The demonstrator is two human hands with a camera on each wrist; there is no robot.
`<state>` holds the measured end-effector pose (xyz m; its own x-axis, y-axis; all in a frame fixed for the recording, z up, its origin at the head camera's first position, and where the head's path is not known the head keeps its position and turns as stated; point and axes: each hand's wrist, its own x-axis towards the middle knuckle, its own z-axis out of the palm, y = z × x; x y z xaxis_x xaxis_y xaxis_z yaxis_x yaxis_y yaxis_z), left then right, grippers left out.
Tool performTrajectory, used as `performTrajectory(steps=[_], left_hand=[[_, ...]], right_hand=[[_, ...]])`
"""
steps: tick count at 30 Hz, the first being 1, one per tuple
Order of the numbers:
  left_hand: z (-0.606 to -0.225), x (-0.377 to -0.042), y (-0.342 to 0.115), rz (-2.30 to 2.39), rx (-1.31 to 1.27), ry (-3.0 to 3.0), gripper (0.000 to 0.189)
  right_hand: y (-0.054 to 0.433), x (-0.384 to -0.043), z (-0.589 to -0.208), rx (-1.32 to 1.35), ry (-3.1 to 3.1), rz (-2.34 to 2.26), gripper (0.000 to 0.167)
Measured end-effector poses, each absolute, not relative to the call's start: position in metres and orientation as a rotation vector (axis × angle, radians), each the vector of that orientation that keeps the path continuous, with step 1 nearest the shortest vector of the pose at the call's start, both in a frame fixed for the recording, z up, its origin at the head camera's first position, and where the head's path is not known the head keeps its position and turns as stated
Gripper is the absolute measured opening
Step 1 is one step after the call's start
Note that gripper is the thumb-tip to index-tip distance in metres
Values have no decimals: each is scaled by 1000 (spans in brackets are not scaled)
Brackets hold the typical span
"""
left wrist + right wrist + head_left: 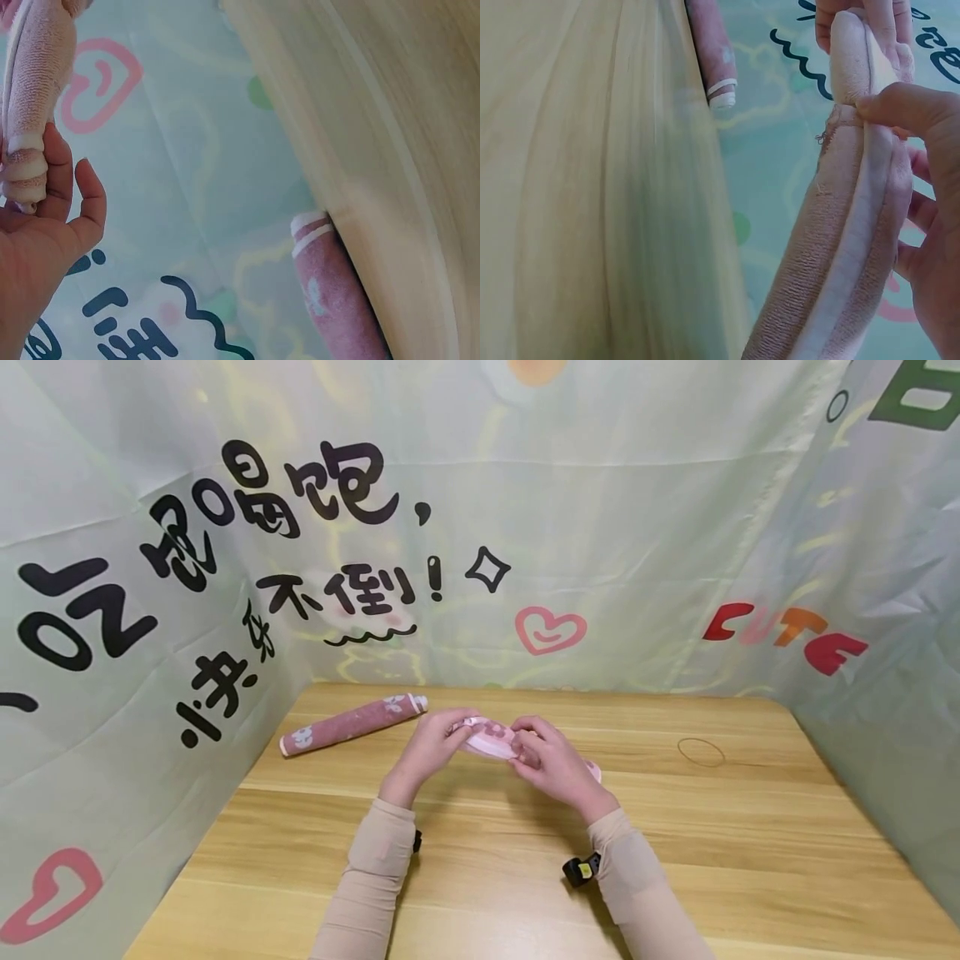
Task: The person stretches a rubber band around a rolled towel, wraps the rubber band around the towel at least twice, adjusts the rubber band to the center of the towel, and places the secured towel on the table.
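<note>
A light pink towel, rolled into a long narrow bundle with a white edge strip along it, is held up over the table between both hands. My left hand grips one end, fingers curled round it beside whitish bands, as the left wrist view shows on the towel. Further along, my right hand pinches the roll, its thumb pressing near the white strip of the towel. Loose threads stick out by that thumb. The towel's other end hangs past the right hand.
A darker pink rolled towel with pale motifs lies at the table's back left. On the right side of the wooden table lies a thin rubber band. Printed fabric walls stand round the back and sides.
</note>
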<state>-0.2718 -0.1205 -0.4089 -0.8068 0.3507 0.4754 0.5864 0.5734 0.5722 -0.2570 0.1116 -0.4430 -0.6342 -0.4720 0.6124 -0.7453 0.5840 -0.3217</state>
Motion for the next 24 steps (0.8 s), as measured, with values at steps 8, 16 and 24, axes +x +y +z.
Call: performTrajectory(steps=[8,16,24], left_hand=[[-411,-272,-117,-1125,-726,-2492,22],[-411,-273,-118,-1198,-664,-2547,26],[-412,-273,-117,-1148,-645,-2604,32]], right_hand=[[113,-258,-444,905,-2405,852,41],[115,-259,-447,755,-2554,812,59],[118,-260,-445,700,-2590,777,47]])
